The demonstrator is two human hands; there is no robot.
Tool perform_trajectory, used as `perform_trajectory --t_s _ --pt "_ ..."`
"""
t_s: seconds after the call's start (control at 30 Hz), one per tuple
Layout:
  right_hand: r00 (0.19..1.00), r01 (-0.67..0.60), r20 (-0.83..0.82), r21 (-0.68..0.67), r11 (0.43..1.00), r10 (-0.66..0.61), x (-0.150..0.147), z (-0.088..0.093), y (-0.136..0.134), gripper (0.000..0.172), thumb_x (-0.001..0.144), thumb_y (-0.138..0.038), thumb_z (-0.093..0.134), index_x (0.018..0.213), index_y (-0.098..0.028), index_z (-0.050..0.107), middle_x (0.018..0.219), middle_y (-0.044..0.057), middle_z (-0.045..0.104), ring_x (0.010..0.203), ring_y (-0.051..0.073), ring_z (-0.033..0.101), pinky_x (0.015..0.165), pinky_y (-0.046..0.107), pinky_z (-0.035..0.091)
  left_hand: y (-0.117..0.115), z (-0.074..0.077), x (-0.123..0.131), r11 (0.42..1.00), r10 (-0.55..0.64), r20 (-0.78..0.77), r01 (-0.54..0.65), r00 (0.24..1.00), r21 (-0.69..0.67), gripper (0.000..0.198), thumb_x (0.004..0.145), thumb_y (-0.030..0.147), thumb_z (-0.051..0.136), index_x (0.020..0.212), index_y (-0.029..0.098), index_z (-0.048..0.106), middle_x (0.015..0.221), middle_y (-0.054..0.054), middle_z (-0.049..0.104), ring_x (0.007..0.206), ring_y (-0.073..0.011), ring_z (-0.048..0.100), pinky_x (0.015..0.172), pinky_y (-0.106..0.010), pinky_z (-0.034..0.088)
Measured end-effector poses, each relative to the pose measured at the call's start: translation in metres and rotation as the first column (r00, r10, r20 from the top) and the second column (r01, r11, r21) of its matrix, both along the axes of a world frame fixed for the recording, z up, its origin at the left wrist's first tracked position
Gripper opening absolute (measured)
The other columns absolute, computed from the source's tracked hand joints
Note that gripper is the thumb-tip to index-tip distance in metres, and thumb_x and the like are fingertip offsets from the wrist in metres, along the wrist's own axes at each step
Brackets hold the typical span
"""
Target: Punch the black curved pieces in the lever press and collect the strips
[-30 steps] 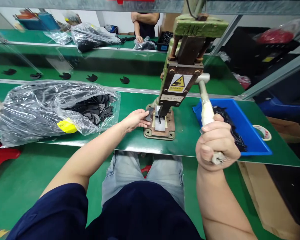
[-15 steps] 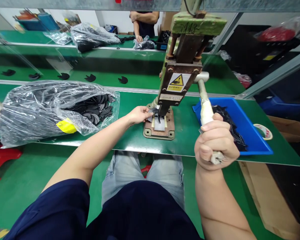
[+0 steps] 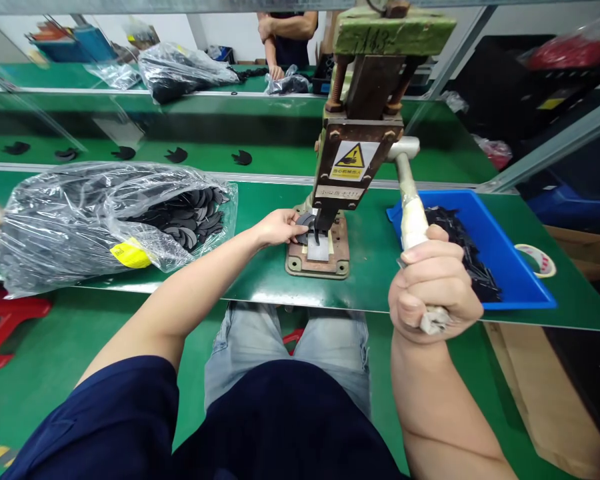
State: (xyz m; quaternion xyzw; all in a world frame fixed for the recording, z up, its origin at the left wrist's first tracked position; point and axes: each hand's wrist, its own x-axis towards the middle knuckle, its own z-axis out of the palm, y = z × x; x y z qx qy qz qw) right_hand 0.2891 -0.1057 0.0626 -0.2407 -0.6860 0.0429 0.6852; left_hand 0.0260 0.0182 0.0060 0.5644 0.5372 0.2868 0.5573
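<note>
A hand press [image 3: 353, 143] with a yellow warning label stands on the green bench, its base plate [image 3: 319, 257] bolted near the front edge. My left hand [image 3: 279, 227] pinches a small dark curved piece [image 3: 306, 221] and holds it on the base under the punch. My right hand [image 3: 433, 283] is wrapped in a fist round the taped lever handle [image 3: 413, 220] of the press, to the right of the base.
A clear plastic bag [image 3: 105, 220] full of dark curved pieces lies to the left. A blue tray [image 3: 513, 267] with dark pieces sits on the right, a tape roll [image 3: 536, 259] beside it. Single pieces lie on the conveyor belt [image 3: 240, 158] behind. Another person [image 3: 285, 33] stands at the far bench.
My left hand has slid the dark piece a little further in under the punch. My right hand stays clenched on the lever in nearly the same place.
</note>
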Motion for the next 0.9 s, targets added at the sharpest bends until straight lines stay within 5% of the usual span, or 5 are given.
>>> perform_trajectory --t_s 0.33,0.5,0.9 --pt "1.000 0.023 0.017 -0.020 1.000 -0.023 0.003 0.000 0.000 0.033 0.088 -0.047 0.071 0.064 -0.029 0.059 0.064 -0.007 0.061 0.083 0.018 0.068 0.117 0.060 0.052 0.006 -0.011 0.000 0.999 0.002 -0.057 0.001 0.998 0.049 0.039 0.087 0.040 0.088 0.074 0.018 0.058 0.061 0.001 0.063 0.051 -0.0094 0.059 0.049 -0.021 0.037" --pt "1.000 0.010 0.008 -0.006 1.000 -0.010 0.003 -0.002 0.000 0.035 0.089 -0.046 0.072 0.063 -0.027 0.058 0.064 -0.006 0.061 0.081 0.019 0.067 0.115 0.061 0.052 0.010 -0.011 0.001 0.999 -0.018 -0.102 0.013 0.995 -0.049 0.043 0.090 0.041 0.086 0.070 0.020 0.055 0.051 0.002 0.058 0.043 -0.0084 0.050 0.045 -0.022 0.032" --pt "0.999 -0.014 0.044 -0.019 1.000 0.015 0.004 0.002 -0.001 0.030 0.086 -0.041 0.075 0.064 -0.027 0.060 0.067 -0.006 0.063 0.085 0.018 0.069 0.118 0.060 0.051 0.017 0.001 0.000 0.994 -0.107 -0.099 0.106 0.989 -0.015 0.039 0.083 0.035 0.093 0.077 0.019 0.057 0.056 0.002 0.060 0.044 -0.0109 0.059 0.044 -0.021 0.041"
